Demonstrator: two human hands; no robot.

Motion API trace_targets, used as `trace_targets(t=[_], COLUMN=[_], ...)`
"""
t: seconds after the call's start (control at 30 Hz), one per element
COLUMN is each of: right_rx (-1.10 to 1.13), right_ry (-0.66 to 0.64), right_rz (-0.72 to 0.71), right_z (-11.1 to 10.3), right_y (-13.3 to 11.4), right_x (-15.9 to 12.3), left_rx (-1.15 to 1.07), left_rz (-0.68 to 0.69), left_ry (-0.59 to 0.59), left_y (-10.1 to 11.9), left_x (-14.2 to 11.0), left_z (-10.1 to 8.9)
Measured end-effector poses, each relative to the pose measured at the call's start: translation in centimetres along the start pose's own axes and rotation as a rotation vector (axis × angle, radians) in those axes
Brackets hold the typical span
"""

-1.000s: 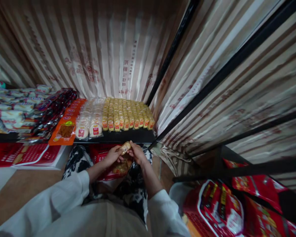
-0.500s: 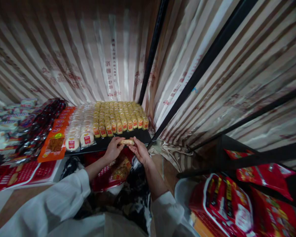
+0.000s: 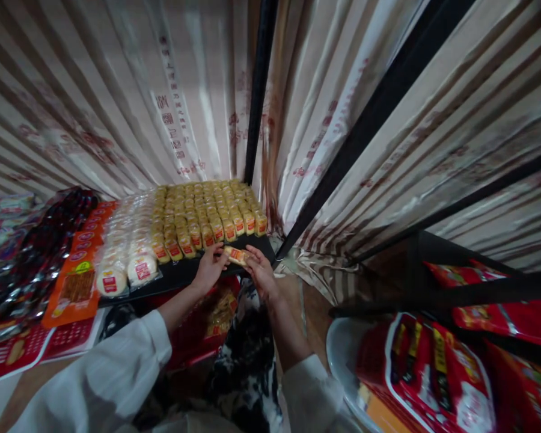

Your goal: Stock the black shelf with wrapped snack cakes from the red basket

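Note:
A small wrapped snack cake [image 3: 236,256], yellow with a red and orange label, is pinched between my two hands in front of the shelf. My left hand [image 3: 210,264] grips its left end, and my right hand [image 3: 260,268] has hold of the right end. Just beyond are tight rows of matching yellow wrapped cakes [image 3: 207,210] on the black shelf [image 3: 180,278]. Left of those rows lie white round packaged cakes [image 3: 139,264] in clear wrappers.
An orange snack packet [image 3: 79,282] and dark shiny packets [image 3: 40,240] fill the shelf's left part. Below sits a red basket [image 3: 184,349] with packets in it. Red snack bags [image 3: 437,373] are at the lower right. Black poles [image 3: 259,90] stand before a striped curtain [image 3: 117,90].
The cake in my hands has turned so its label faces up toward me. My view has shifted, moving the shelf goods leftward in the picture.

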State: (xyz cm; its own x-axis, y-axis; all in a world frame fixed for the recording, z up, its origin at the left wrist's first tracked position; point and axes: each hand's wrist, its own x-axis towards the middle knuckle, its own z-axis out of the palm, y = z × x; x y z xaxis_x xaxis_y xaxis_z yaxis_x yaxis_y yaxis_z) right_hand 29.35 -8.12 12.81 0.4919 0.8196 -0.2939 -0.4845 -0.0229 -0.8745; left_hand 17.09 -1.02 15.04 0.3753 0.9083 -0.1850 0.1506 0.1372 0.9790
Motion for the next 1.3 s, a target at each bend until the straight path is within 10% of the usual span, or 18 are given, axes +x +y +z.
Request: trace_targets(t=[0.47, 1.3], right_rx=[0.001, -0.694], right_ry=[0.135, 0.269], right_rz=[-0.128, -0.472], right_z=[0.3, -0.2], right_y=[-0.3, 0.2], right_x=[3.4, 5.3], left_rx=[0.075, 0.167], left_rz=[-0.148, -0.016], left_ry=[-0.209, 0.056], left_y=[-1.2, -1.1], left_x=[1.1, 4.5], left_z=[2.0, 5.7])
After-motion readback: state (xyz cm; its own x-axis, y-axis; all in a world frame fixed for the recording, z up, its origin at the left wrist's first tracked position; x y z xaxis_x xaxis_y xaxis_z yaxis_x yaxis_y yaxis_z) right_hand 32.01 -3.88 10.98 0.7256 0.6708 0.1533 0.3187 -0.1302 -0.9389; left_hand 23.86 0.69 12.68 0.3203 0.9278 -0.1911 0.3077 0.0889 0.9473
